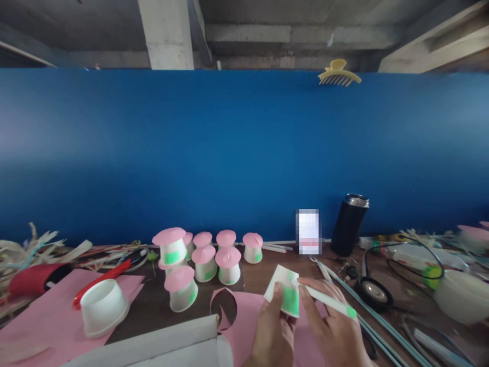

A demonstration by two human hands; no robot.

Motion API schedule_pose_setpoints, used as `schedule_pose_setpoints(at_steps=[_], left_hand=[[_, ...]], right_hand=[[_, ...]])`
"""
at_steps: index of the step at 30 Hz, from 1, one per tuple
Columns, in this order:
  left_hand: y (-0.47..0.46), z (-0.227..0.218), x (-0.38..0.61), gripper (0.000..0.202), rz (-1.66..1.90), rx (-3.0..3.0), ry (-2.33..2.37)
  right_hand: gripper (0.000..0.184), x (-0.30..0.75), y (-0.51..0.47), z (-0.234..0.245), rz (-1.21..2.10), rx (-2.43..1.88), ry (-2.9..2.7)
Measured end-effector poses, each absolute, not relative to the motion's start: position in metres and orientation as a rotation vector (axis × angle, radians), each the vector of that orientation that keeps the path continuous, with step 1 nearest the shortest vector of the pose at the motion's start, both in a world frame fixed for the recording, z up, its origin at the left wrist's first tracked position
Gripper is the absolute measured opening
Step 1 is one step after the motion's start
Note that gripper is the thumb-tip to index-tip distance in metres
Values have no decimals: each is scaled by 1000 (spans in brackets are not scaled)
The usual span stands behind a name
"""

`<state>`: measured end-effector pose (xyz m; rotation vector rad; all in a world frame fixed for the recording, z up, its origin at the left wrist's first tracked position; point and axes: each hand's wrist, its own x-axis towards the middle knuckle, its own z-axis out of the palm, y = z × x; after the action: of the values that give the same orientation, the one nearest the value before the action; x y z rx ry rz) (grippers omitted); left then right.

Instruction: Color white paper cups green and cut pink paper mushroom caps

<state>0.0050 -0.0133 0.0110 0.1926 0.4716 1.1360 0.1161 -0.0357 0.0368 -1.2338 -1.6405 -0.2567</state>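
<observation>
My left hand (pixel 273 331) is closed round a small white paper cup (pixel 286 290) with a green patch on its side, held tilted above the pink paper. My right hand (pixel 332 326) grips a white marker with a green cap (pixel 328 302), its tip touching the cup's green patch. Behind them stand several finished white cups with pink paper caps (pixel 206 257) on the brown table.
Pink paper with a round hole (pixel 244 318) lies under my hands. An upturned white cup (pixel 103 306) and red-handled scissors (pixel 101 279) sit at left. A black flask (pixel 348 224), a tape roll (pixel 372 290), cables and thin sticks (pixel 367 316) crowd the right. A blue board (pixel 244 153) backs the table.
</observation>
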Motion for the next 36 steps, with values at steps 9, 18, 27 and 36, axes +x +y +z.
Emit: schedule_pose_setpoints(at_steps=[9,18,27,36], left_hand=[[-5,18,6,47,1172,-4,602],[0,14,3,48,1067,23,483],[7,-2,12,45,1104,115,345],[2,1,23,51,1043,234,275]], right_hand=[[32,120,-37,34,-117,-1090,-1440],[39,129,-19,31,611,-1146,-946],[49,118,-25,44,1067,-936,-958],[59,98,-23,35,1016,-912,-938]])
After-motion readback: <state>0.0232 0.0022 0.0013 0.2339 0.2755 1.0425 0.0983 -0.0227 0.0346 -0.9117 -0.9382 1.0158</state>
